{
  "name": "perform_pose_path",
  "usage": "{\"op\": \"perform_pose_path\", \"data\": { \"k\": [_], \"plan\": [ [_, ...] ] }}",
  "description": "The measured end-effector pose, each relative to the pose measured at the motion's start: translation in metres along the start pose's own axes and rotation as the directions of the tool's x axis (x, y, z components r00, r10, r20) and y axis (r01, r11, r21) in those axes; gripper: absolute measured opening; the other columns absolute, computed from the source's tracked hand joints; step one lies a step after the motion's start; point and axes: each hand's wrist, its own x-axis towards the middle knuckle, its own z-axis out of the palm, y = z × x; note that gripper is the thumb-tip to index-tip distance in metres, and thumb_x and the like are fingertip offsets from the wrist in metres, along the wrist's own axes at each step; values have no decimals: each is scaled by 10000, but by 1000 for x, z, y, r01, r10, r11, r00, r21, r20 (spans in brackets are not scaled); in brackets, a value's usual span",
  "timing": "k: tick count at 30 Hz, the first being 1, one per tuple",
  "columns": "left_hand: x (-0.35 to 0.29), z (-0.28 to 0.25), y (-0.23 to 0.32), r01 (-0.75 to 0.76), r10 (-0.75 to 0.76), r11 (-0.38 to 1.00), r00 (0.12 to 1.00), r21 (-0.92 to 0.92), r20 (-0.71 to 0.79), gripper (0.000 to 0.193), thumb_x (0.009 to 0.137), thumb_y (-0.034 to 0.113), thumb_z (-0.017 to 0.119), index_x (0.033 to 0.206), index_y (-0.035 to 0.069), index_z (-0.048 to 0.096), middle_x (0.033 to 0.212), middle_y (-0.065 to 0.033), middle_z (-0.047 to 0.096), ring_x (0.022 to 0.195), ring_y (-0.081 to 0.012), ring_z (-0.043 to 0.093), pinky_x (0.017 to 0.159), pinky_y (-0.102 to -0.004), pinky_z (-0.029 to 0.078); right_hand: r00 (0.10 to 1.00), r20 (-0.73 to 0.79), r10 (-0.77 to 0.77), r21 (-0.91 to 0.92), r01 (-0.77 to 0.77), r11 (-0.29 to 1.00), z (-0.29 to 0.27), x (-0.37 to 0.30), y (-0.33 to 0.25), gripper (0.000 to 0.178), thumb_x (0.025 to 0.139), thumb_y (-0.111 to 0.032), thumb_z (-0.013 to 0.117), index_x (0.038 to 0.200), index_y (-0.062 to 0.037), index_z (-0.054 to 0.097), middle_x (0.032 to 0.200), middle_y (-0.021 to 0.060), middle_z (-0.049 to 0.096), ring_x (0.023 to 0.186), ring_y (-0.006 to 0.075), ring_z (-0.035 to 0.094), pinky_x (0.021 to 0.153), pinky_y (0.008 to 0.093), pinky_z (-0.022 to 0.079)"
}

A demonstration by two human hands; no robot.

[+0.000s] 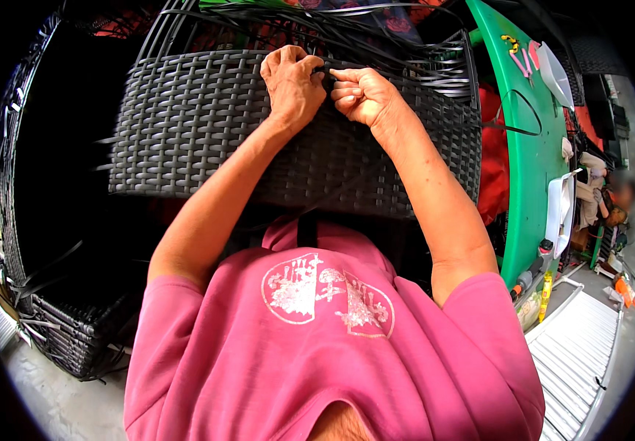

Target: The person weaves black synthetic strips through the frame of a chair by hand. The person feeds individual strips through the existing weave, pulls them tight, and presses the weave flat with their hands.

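A dark grey woven wicker panel [185, 121] lies across in front of me, its surface made of flat synthetic strips. At its far edge my left hand [295, 87] is closed, fingers bent down over the weave and a short black strip [323, 71]. My right hand [364, 97] is just to the right, with the thumb and index finger pinched by that strip and the other fingers curled in. The fingertips cover most of the strip. Long loose black strips [435, 65] fan out from the panel's far side.
To the right stands a green tabletop [542, 184] with pink-handled tools [521, 62], a white bowl [555, 77] and a white tray [561, 209]. A white slatted frame [575, 356] is at lower right. Another person [598, 192] sits beyond the table. Black wicker furniture [75, 327] stands at left.
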Motion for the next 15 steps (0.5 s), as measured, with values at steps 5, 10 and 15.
{"op": "perform_pose_path", "data": {
  "k": [5, 10, 15],
  "plan": [
    [17, -7, 1, -34, 20, 998, 964, 50, 264, 150, 682, 178, 658, 817, 120, 687, 981, -44, 558, 1044, -267, 444, 880, -422, 304, 1000, -6, -29, -1, 29, 1000, -2, 0, -1, 173, 905, -66, 469, 745, -91, 409, 518, -57, 330, 410, 36, 321, 372, 171, 321],
    [51, -8, -12, -185, 87, 973, 847, 138, 525, 212, 733, 183, 536, 825, 45, 668, 1026, -126, 597, 1020, -317, 504, 789, -489, 398, 992, -25, -122, -151, 117, 982, 3, -1, -1, 108, 888, -68, 464, 781, -73, 466, 550, -35, 433, 435, 59, 404, 393, 208, 366],
    [103, -37, -44, -207, 174, 978, 774, -17, 608, 89, 754, 81, 580, 759, 1, 619, 596, -76, 568, 542, -139, 532, 499, -304, 441, 273, 558, -784, -830, 182, -527, 11, -22, 9, 101, 790, -93, 539, 782, -50, 630, 861, 179, 628, 725, 334, 636, 635, 416, 510]
  ]
}}
